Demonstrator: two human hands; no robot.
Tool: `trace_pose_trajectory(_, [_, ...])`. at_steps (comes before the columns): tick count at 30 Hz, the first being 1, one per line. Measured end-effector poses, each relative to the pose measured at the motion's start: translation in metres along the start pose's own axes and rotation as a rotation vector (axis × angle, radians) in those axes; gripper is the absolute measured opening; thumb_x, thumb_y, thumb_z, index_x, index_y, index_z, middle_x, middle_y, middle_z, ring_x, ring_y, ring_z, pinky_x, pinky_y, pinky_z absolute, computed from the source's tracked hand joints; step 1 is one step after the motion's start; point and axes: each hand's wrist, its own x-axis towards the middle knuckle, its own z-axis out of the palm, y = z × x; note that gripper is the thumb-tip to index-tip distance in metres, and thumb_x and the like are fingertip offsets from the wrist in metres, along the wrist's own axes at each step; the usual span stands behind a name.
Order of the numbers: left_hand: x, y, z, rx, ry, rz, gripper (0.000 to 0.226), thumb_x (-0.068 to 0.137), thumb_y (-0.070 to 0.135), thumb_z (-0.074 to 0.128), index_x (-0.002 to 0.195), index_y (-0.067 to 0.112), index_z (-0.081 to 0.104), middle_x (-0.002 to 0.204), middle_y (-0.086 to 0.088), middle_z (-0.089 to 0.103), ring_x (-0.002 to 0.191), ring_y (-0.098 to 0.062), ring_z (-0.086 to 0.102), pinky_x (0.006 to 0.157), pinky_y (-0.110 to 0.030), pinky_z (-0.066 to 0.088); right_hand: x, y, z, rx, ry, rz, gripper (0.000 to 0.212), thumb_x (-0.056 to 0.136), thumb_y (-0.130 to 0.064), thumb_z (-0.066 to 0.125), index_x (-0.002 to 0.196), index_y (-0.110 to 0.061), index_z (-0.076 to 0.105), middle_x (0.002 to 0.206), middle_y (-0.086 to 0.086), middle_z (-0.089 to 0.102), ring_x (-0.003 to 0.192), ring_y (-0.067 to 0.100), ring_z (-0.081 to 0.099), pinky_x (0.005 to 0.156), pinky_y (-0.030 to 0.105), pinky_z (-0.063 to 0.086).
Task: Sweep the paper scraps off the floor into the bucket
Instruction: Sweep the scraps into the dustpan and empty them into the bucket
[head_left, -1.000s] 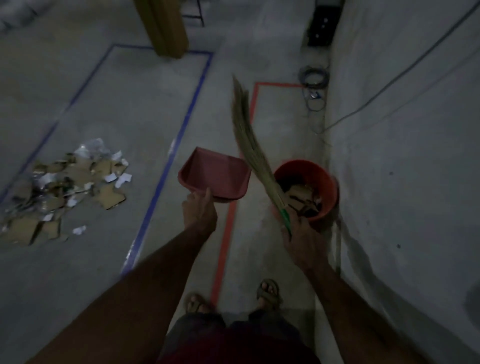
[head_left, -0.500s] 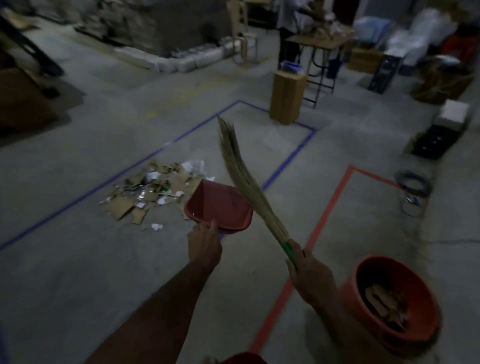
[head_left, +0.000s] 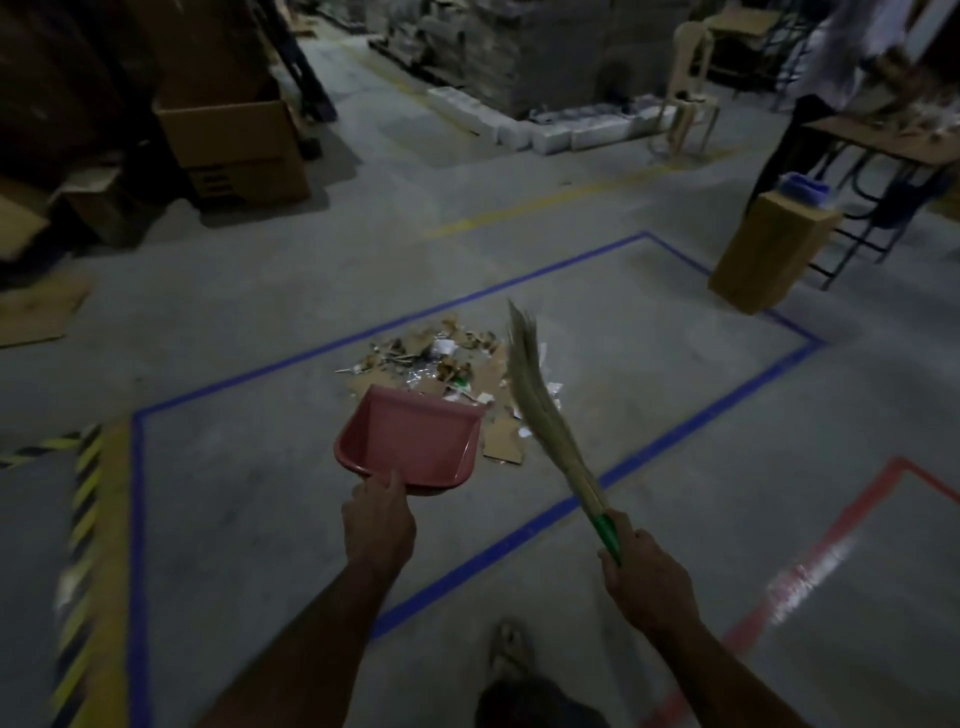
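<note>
Two hands out front, well apart, each closed round a tool. Left hand (head_left: 378, 525) gripping the rear of a pink dustpan (head_left: 410, 441), held up with its open mouth turned toward the scraps. Right hand (head_left: 647, 574) curled round the green handle of a broom (head_left: 540, 410), bristles angled up and away to the left, tip over the far right edge of the heap. Scraps (head_left: 441, 358) in one loose heap on the floor (head_left: 249, 499), ahead of both hands, beyond the dustpan's front lip and partly hidden behind it and the bristles; brown card pieces mixed with white bits. Heap inside the blue tape (head_left: 670, 447) outline. Red tape (head_left: 831, 535) to the right of the right forearm. Bucket nowhere in view. Cardboard boxes (head_left: 234, 150) stacked far left, a tall box (head_left: 769, 254) far right beside a table (head_left: 883, 140).
</note>
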Motion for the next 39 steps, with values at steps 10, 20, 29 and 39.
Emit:
trace_pose_trajectory(10, [0.167,-0.089,0.025,-0.030,-0.013,-0.192,0.030,0.083,0.004,0.054,0.112,0.006,0.061,0.090,-0.018,0.061,0.080,-0.038,0.061,0.062,-0.040,0.049,0.194,-0.112,0.073,-0.074,-0.289,-0.128,0.052,0.098,-0.040,0.045,0.146,-0.035,0.025,0.103,0.000,0.058,0.082,0.019,0.062,0.068,0.036,0.054])
trace_pose_trajectory(20, [0.354,-0.162,0.023,0.004,-0.012,-0.167,0.024,0.086,0.007,0.062,0.109,0.008,0.055,0.081,-0.019,0.059,0.070,-0.038,0.058,0.057,-0.040,0.044,0.362,-0.239,0.123,-0.235,-0.609,-0.256,0.049,0.099,-0.039,0.046,0.145,-0.030,0.030,0.117,0.006,0.056,0.094,0.022,0.060,0.069,0.032,0.041])
trace_pose_trajectory(29, [0.515,-0.249,0.153,0.035,-0.156,-0.080,0.026,0.091,0.016,0.060,0.116,0.013,0.053,0.083,-0.017,0.057,0.073,-0.039,0.057,0.057,-0.042,0.043,0.466,-0.299,0.275,-0.405,-0.816,-0.106,0.034,0.101,-0.023,0.040,0.135,-0.022,0.046,0.121,0.006,0.058,0.102,0.023,0.062,0.071,0.031,0.041])
trace_pose_trajectory(39, [0.631,-0.321,0.283,0.037,-0.251,0.082,0.030,0.092,0.020,0.061,0.121,0.017,0.056,0.082,-0.013,0.052,0.074,-0.037,0.054,0.058,-0.042,0.043,0.533,-0.256,0.368,-0.222,-0.621,0.288,0.049,0.100,-0.035,0.042,0.145,-0.038,0.024,0.094,-0.001,0.049,0.072,0.017,0.058,0.058,0.032,0.050])
